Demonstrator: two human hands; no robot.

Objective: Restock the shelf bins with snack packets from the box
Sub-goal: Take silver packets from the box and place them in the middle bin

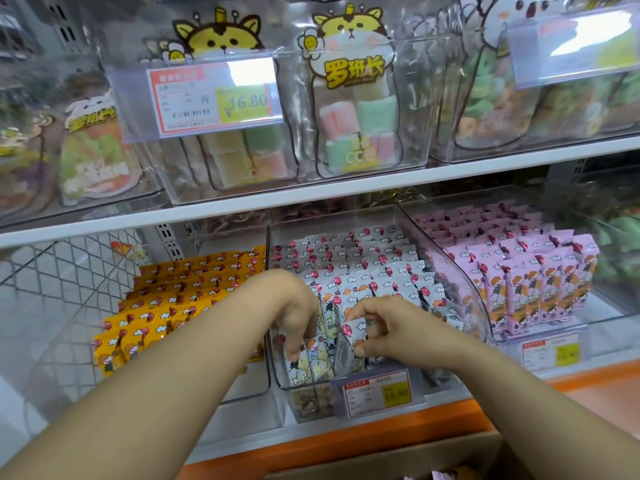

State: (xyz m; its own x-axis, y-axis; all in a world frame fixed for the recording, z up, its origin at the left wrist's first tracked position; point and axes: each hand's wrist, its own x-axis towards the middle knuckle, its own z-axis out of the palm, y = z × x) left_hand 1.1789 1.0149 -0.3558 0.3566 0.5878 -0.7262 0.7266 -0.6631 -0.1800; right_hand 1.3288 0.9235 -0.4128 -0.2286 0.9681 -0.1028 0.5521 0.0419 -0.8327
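Right grip (391,323) pinches one white packet (346,353); left grip (294,306) holds another.

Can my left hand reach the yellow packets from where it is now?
Probably yes. The left hand grips white packets in the middle bin; the yellow packets lie in the open-topped bin beside it, only a clear wall between.

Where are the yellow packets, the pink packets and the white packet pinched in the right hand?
yellow packets (180,296): head view, tops of the middle rows
pink packets (519,299): head view, face of a front-row packet
white packet (346,351): head view, its printed back, below the right hand (391,323)
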